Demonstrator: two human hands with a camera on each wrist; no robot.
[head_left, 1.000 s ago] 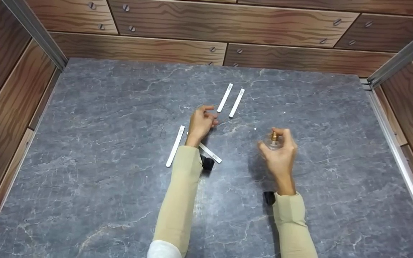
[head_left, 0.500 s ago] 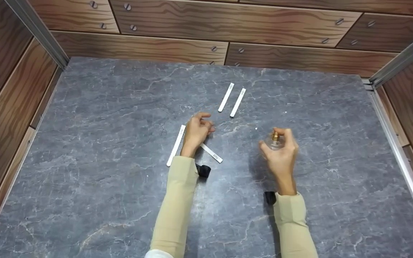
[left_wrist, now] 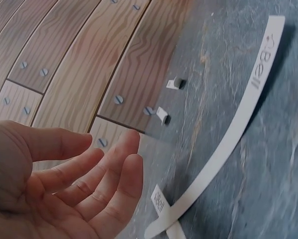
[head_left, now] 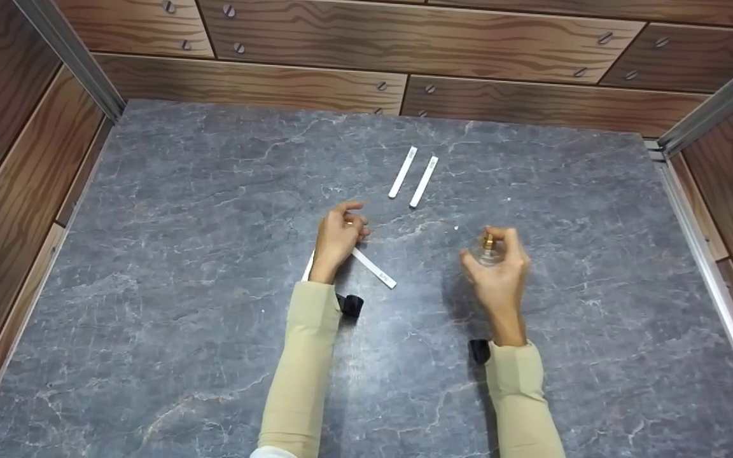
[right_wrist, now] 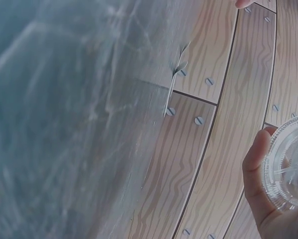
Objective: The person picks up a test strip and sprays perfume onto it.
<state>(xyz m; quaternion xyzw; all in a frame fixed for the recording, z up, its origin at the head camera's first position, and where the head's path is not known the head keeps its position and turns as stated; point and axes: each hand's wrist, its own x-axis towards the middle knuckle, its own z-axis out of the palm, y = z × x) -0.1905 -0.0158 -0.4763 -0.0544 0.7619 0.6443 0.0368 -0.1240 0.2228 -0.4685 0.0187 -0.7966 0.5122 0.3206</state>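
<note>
My right hand (head_left: 500, 270) grips a clear glass perfume bottle (head_left: 486, 257) with a gold spray top, its index finger on that top. In the right wrist view the bottle's ribbed round glass (right_wrist: 283, 174) shows against the thumb. My left hand (head_left: 336, 240) is held above the table with fingers loosely bent and nothing in them. Below it lies a slanted white paper test strip (head_left: 374, 267), printed "Bell" in the left wrist view. A second white strip (head_left: 308, 266) is mostly hidden behind that hand; the two strips cross at one end (left_wrist: 161, 201).
Two more white strips, a left one (head_left: 403, 172) and a right one (head_left: 424, 182), lie side by side farther back on the grey marbled table (head_left: 201, 191). Wood-patterned walls (head_left: 309, 38) and metal rails (head_left: 716, 267) bound it. Tiny white specks dot the surface.
My left hand has moved left and slightly back toward me, now covering much of the left strip. The right hand and perfume bottle stay almost in place.
</note>
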